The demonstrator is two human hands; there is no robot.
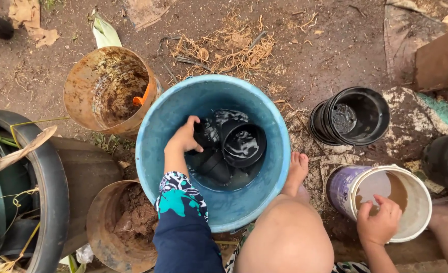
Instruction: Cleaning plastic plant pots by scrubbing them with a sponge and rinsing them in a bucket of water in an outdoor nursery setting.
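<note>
Left hand (184, 137) on wet black pots (243, 145), fingers perhaps gripping, right hand (379, 224) on white bucket (416, 199)

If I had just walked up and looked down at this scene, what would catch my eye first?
Most likely the big blue bucket in the middle, where the left hand grips one of the black plastic pots sitting in shallow water. At the lower right, the right hand holds the rim of a white and purple bucket of muddy water. A rusty tin stands at the upper left on the bare soil.
</note>
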